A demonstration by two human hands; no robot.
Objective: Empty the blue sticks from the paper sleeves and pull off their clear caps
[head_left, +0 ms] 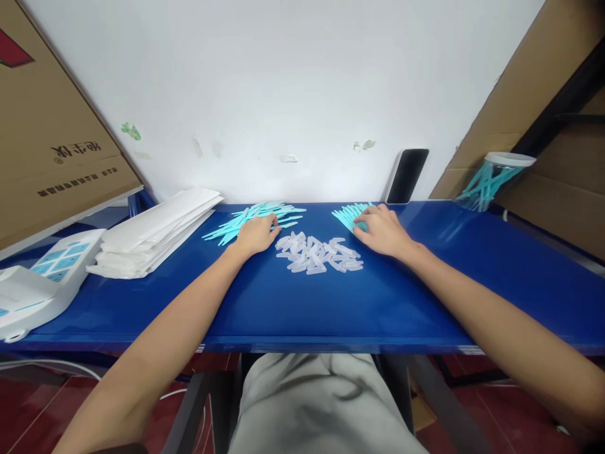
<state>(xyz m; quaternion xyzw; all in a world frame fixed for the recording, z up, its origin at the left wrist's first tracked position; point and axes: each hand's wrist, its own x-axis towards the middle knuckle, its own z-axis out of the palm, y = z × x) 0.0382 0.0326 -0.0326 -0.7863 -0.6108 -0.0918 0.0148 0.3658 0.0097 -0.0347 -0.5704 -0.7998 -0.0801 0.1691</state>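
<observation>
My left hand point(259, 233) lies over a loose pile of thin teal plastic sticks point(225, 231). Its thumb and index finger are bent together, and one stick pokes out beside the fingertips. My right hand point(384, 230) is curled over a second, neater fan of teal sticks point(346, 216), with teal showing between thumb and index finger. Its other fingertips are partly hidden. Between the hands, closer to me, is a heap of small translucent whitish plastic pieces point(314, 253), long and tapered. Neither hand touches that heap.
On the blue table point(293, 309), a stack of white padded envelopes point(151, 233) lies left, beside a white-and-blue device point(57, 271). A dark phone point(409, 176) leans on the wall. At right stands a white-lidded clear jar point(491, 183) of teal sticks. Cardboard point(61, 132) rises at left.
</observation>
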